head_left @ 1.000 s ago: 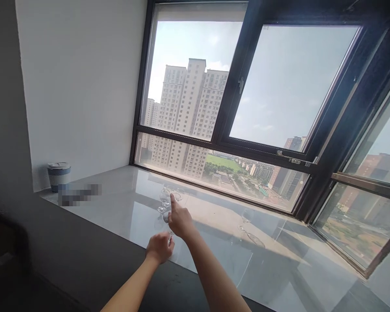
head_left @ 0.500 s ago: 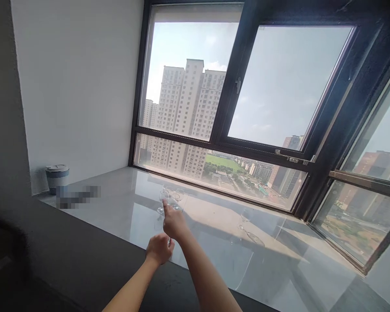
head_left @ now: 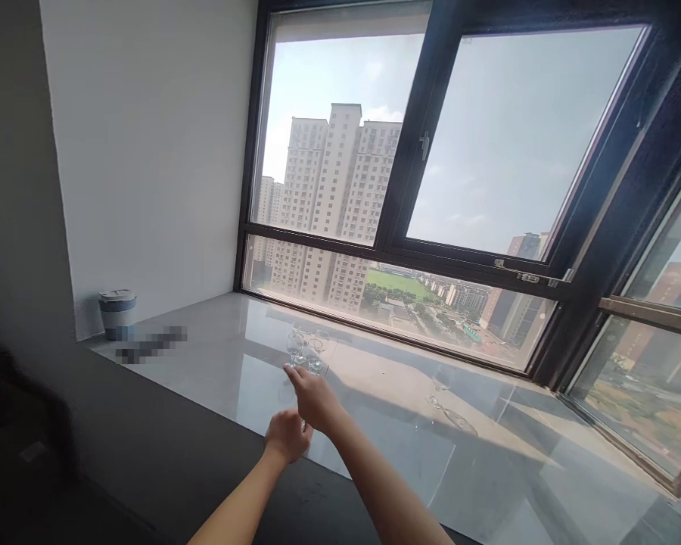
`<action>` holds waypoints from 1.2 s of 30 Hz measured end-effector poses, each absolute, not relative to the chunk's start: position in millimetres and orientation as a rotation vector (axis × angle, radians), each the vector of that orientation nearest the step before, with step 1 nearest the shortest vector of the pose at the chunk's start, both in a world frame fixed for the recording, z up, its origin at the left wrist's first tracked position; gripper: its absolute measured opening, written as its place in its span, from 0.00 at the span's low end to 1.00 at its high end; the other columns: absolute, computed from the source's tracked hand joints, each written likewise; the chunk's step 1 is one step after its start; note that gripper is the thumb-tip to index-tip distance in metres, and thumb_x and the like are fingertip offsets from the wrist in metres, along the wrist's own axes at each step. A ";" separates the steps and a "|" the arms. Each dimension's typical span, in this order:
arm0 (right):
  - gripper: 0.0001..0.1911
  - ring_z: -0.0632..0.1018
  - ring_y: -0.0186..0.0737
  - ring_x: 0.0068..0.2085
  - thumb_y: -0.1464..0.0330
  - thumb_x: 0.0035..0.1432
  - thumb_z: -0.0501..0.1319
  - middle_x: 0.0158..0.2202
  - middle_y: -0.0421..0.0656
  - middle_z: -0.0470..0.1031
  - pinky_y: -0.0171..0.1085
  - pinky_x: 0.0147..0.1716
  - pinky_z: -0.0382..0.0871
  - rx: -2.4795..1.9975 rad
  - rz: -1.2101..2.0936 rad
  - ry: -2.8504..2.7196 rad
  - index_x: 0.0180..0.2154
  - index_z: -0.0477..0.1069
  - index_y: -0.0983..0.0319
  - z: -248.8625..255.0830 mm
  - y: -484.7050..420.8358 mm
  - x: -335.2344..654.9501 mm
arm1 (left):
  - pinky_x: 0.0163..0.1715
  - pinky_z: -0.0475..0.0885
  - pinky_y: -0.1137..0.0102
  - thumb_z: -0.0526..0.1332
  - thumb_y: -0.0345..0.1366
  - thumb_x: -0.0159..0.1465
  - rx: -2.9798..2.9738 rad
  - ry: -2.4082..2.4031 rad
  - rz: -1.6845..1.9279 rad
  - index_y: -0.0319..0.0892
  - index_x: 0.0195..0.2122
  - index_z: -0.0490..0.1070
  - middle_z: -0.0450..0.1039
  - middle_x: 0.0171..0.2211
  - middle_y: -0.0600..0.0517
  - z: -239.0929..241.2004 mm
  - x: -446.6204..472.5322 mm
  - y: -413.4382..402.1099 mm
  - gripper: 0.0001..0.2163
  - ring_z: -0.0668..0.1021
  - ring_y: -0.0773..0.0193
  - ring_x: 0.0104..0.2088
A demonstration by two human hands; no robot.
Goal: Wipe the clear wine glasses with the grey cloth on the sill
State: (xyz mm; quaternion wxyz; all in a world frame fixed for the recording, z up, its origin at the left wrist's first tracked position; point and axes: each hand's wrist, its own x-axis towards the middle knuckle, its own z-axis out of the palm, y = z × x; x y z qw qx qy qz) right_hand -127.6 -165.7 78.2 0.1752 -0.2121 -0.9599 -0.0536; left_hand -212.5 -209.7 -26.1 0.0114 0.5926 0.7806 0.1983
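Note:
A small cluster of clear stemmed glasses (head_left: 317, 348) stands upright on the glossy grey sill. My right hand (head_left: 316, 400) reaches in just below them, its index finger stretched toward the foot of the front-left glass (head_left: 293, 348). Whether that fingertip touches the glass cannot be told, and the other fingers are mostly hidden. Lower and to the left, my left hand (head_left: 287, 436) is closed, close beside the right wrist. A faint glint shows at its thumb, but whatever it holds is hidden.
Another stemmed glass (head_left: 434, 387) stands apart on the right, in sunlight. A lidded cup with a blue band (head_left: 117, 314) is at the sill's left end, next to a blurred patch. A dark-framed window (head_left: 389, 246) rises behind the sill (head_left: 204, 348).
My right index finger has drawn back from the bowl of the front-left glass to near its foot. The left hand stays closed. The view has shifted slightly.

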 end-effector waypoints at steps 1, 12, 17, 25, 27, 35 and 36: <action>0.41 0.76 0.41 0.36 0.80 0.50 0.52 0.55 0.49 0.69 0.38 0.33 0.70 -0.562 -0.087 -2.708 0.65 0.49 0.55 79.2 -163.7 -124.7 | 0.38 0.66 0.66 0.51 0.37 0.63 1.847 2.435 0.628 0.41 0.36 0.76 0.78 0.35 0.44 -26.2 -212.1 -209.8 0.13 0.79 0.54 0.39; 0.37 0.74 0.39 0.47 0.81 0.56 0.49 0.54 0.47 0.69 0.41 0.47 0.68 -0.456 0.510 -2.369 0.64 0.48 0.55 73.3 -149.5 -119.1 | 0.38 0.66 0.66 0.48 0.38 0.67 1.860 2.456 0.666 0.40 0.35 0.73 0.77 0.35 0.44 -34.8 -214.6 -205.9 0.15 0.79 0.56 0.38; 0.33 0.75 0.38 0.47 0.80 0.56 0.49 0.52 0.46 0.71 0.40 0.48 0.68 -0.480 0.603 -2.200 0.62 0.52 0.56 66.5 -146.6 -121.0 | 0.37 0.66 0.66 0.48 0.37 0.66 1.847 2.462 0.682 0.40 0.34 0.73 0.77 0.34 0.44 -32.2 -213.1 -207.2 0.14 0.79 0.56 0.37; 0.26 0.72 0.31 0.26 0.74 0.56 0.48 0.45 0.44 0.75 0.34 0.32 0.69 -0.618 0.724 -1.893 0.57 0.57 0.59 64.4 -143.3 -124.9 | 0.39 0.67 0.64 0.49 0.36 0.66 1.857 2.397 0.732 0.42 0.38 0.73 0.78 0.36 0.44 -25.4 -210.3 -210.6 0.13 0.79 0.55 0.39; 0.26 0.72 0.31 0.25 0.73 0.56 0.49 0.44 0.44 0.75 0.33 0.29 0.68 -0.635 0.751 -1.844 0.57 0.57 0.59 63.6 -142.9 -125.4 | 0.39 0.67 0.64 0.49 0.36 0.66 1.845 2.390 0.732 0.42 0.39 0.73 0.78 0.37 0.44 -25.6 -209.9 -210.4 0.13 0.79 0.55 0.40; 0.22 0.77 0.41 0.40 0.67 0.57 0.51 0.42 0.47 0.76 0.38 0.38 0.70 -0.728 0.794 -1.501 0.54 0.58 0.61 91.3 -127.4 -116.2 | 0.40 0.67 0.66 0.48 0.35 0.66 1.836 2.366 0.804 0.42 0.40 0.75 0.78 0.37 0.45 -32.7 -212.8 -208.0 0.15 0.79 0.56 0.39; 0.21 0.77 0.42 0.41 0.67 0.57 0.51 0.42 0.48 0.76 0.39 0.39 0.69 -0.749 0.781 -1.441 0.54 0.58 0.61 96.3 -123.2 -110.9 | 0.40 0.66 0.67 0.49 0.35 0.66 1.817 2.367 0.820 0.43 0.40 0.75 0.78 0.37 0.45 -32.7 -213.5 -207.7 0.14 0.79 0.57 0.40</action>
